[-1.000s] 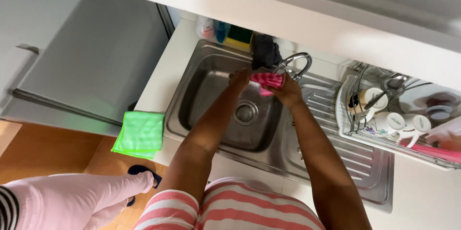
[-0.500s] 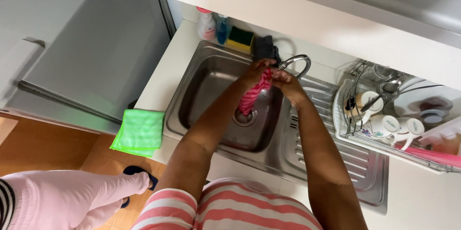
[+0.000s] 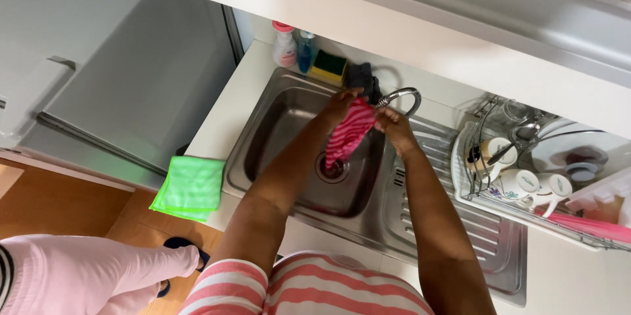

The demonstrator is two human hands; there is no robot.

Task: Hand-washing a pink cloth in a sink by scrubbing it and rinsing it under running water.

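My left hand [image 3: 340, 106] and my right hand [image 3: 393, 127] both grip the top edge of a pink striped cloth [image 3: 348, 136]. The cloth hangs down over the steel sink basin [image 3: 279, 127], above the drain [image 3: 332, 168]. Both hands are just below the curved tap spout [image 3: 402, 96]. I cannot tell whether water is running.
A green cloth [image 3: 190, 187] hangs over the counter's front edge left of the sink. Two bottles [image 3: 293, 47], a sponge [image 3: 328, 66] and a dark cloth [image 3: 363, 79] stand behind the basin. A wire dish rack [image 3: 526, 177] with cups sits right of the ribbed drainboard [image 3: 440, 210].
The pink cloth was bunched between both hands by the tap; now it is spread out and hangs down over the basin. The hands stay near the tap.
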